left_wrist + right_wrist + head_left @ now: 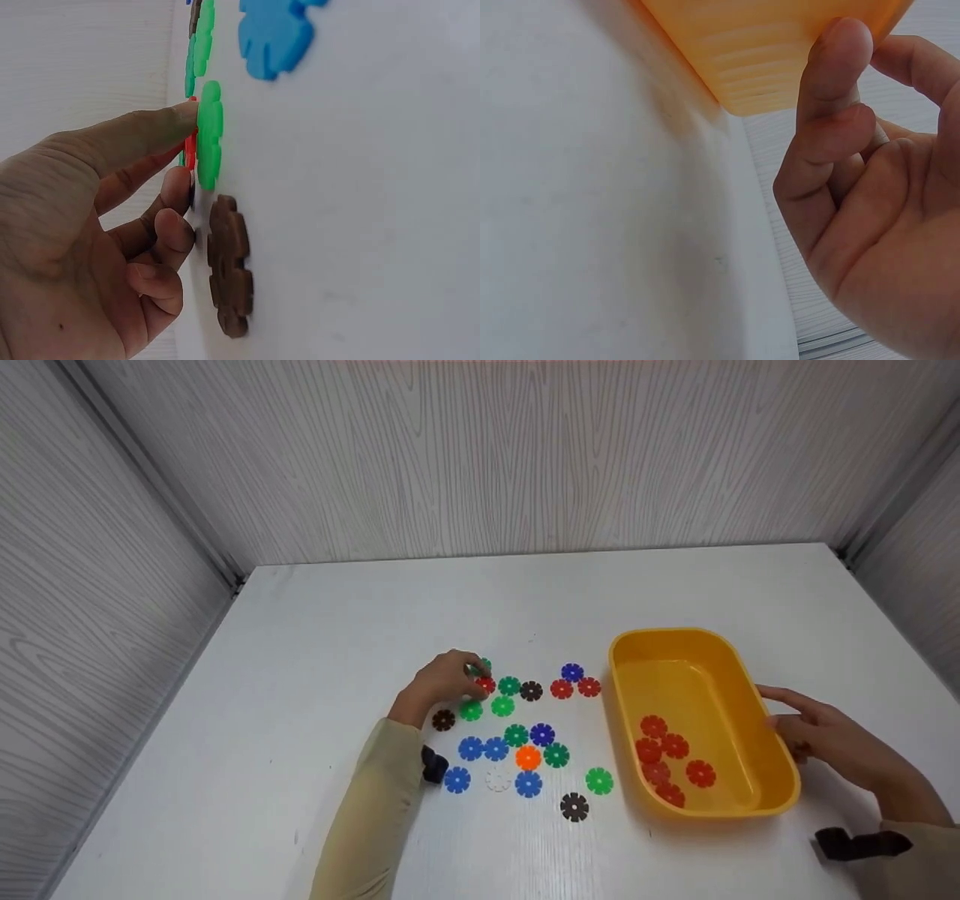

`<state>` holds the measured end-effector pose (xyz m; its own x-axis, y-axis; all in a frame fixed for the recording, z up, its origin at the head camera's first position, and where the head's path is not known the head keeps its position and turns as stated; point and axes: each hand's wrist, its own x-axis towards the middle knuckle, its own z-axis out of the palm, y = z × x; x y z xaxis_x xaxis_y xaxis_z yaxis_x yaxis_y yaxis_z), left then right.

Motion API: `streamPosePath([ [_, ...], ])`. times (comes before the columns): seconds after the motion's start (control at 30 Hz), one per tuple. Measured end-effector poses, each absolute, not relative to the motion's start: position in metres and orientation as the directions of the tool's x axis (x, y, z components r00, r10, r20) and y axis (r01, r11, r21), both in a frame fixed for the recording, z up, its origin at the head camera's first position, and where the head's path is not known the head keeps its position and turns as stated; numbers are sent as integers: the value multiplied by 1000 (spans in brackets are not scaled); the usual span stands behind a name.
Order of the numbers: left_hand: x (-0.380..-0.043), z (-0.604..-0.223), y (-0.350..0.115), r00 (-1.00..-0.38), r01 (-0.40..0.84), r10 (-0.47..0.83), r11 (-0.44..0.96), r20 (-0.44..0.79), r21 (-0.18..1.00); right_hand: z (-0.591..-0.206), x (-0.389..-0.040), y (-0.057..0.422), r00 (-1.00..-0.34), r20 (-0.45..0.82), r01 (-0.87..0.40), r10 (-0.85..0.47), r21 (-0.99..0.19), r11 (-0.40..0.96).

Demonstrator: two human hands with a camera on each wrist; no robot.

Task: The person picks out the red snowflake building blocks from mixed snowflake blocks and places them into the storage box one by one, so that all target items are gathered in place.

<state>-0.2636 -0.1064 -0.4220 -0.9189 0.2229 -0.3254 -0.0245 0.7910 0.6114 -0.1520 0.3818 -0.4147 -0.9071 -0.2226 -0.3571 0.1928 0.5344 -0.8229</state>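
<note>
My left hand (446,676) is low over the white table, its thumb and index finger pinching a red notched disc (488,685). In the left wrist view, a light green disc (211,139) partly hides that red one, and a brown disc (230,266) lies below the curled lower fingers. At the right stands a yellow plastic tray (679,690) with several red discs (700,774) in its near left part. My right hand (840,739) touches the tray's outer right wall, index finger extended and lower fingers bent, none of them over the rim.
Several flat notched discs lie between left hand and tray: blue (496,748), orange (528,757), white (498,780), dark green (556,754), black (574,807). Two red discs and a dark blue disc (572,673) lie near the tray's left wall. Wood-grain panels (495,457) border the table.
</note>
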Motion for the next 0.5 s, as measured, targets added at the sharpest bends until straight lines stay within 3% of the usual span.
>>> streamPosePath([
  [0.5, -264, -421, -106, -913, -18, 239, 785, -330, 620, -416, -152, 382, -913, -317, 146, -256, -842, 519],
])
